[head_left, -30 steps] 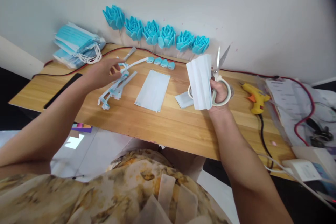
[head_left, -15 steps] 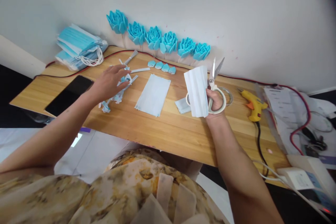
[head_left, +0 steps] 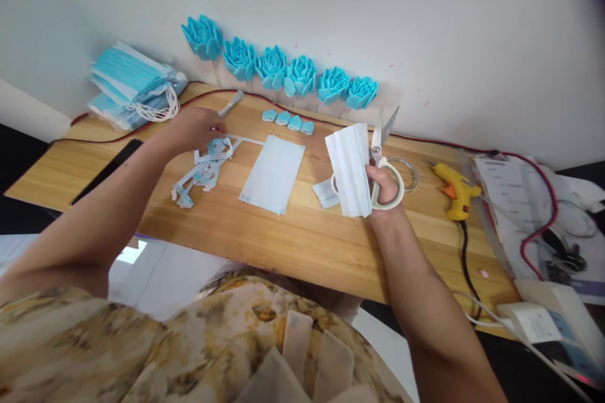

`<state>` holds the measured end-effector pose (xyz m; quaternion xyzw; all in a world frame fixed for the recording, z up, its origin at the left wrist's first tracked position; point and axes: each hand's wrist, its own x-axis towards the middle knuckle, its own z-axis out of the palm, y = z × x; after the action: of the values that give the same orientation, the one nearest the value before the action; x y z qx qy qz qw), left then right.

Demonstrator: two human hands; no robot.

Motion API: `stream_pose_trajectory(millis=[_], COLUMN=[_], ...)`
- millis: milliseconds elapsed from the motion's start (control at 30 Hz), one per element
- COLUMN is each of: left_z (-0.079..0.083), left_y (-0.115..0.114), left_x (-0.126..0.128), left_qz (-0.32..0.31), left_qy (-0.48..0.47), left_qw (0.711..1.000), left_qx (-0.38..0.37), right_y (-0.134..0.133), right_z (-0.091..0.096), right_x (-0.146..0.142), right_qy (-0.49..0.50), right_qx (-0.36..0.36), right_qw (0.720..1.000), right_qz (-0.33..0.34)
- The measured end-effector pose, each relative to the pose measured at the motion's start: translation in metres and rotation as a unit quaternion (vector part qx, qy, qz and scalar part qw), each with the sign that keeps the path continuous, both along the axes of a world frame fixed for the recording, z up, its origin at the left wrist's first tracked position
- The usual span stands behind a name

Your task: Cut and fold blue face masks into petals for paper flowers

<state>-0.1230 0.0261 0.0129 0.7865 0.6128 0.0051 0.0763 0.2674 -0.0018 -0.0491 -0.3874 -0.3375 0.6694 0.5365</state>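
1. Head view is showing the left hand [head_left: 201, 129] hanging over the far end of the cut strips [head_left: 208, 167], its fingers curling inward; whether they are pinching a strip, one cannot tell.
2. From that hand, the strips are lying on the counter [head_left: 302, 245] just below the fingers and toward the person; the left hand is being much the nearer one.
3. Their tangled heap is slanting lengthwise, its far end leaning right and its near end reaching left toward the counter's front edge.
4. The right hand [head_left: 386, 186], well apart, is gripping the scissors [head_left: 377, 151] together with a pleated mask piece [head_left: 348, 170].
5. The scissors' blades are standing apart and pointing up toward the wall, tips leaning slightly right; the pleated piece is running lengthwise almost upright beside them, its top tilting left.
6. Between the hands, a flat sheet [head_left: 273, 174] is lying nearer the left one, its long axis running from front to wall and leaning right.
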Motion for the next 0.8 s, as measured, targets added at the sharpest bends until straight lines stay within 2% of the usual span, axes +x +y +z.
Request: stream_pose_trajectory(millis=[67, 167, 233, 300, 333, 400, 433, 500, 533, 600, 700, 767, 800], left_z=[0.011, 0.022, 0.02, 0.012, 0.007, -0.002, -0.006, -0.013, -0.018, -0.028, -0.041, -0.038, -0.032], left_y=[-0.011, -0.03, -0.042, -0.053, -0.058, -0.069, -0.075, -0.086, -0.091, -0.098, -0.097, -0.093, -0.091], left_x=[-0.006, -0.014, -0.016, -0.012, -0.007, 0.009, 0.02, 0.042, 0.052, 0.069, 0.088, 0.1, 0.106], left_qz=[-0.003, 0.052, 0.066, 0.032, 0.009, 0.03, 0.014, -0.074, -0.113, -0.157, -0.16, -0.168, -0.18], left_qy=[0.03, 0.035, 0.037, 0.027, 0.032, 0.03, 0.004, -0.054, -0.067, -0.069, -0.059, -0.063, -0.072], left_qw=[0.999, 0.997, 0.997, 0.999, 0.999, 0.993, 0.993, 0.993, 0.991, 0.985, 0.985, 0.984, 0.981], left_qx=[0.02, 0.035, 0.012, 0.006, 0.027, 0.108, 0.121, 0.08, 0.029, -0.034, -0.035, -0.019, -0.01], right_y=[0.001, 0.001, 0.001, 0.001, 0.001, 0.002, 0.002, 0.002, 0.002, 0.001, 0.002, 0.003, 0.003], right_z=[-0.001, -0.002, -0.003, -0.004, -0.004, -0.003, -0.003, -0.002, -0.002, -0.001, 0.0, 0.001, 0.001], right_x=[0.001, 0.001, 0.001, 0.0, 0.0, -0.001, -0.001, -0.001, -0.001, -0.002, -0.003, -0.004, -0.005], right_qy=[-0.009, -0.021, -0.021, -0.015, -0.011, -0.003, 0.0, 0.005, 0.005, 0.003, -0.006, -0.005, -0.005], right_qx=[0.009, 0.019, 0.02, 0.023, 0.025, 0.028, 0.029, 0.03, 0.03, 0.027, 0.027, 0.029, 0.029], right_qw=[1.0, 0.999, 0.999, 0.999, 0.999, 0.999, 0.999, 0.999, 0.999, 0.999, 0.999, 0.999, 0.999], right_qz=[0.01, 0.023, 0.026, 0.028, 0.029, 0.024, 0.019, 0.016, 0.017, 0.022, 0.038, 0.044, 0.043])
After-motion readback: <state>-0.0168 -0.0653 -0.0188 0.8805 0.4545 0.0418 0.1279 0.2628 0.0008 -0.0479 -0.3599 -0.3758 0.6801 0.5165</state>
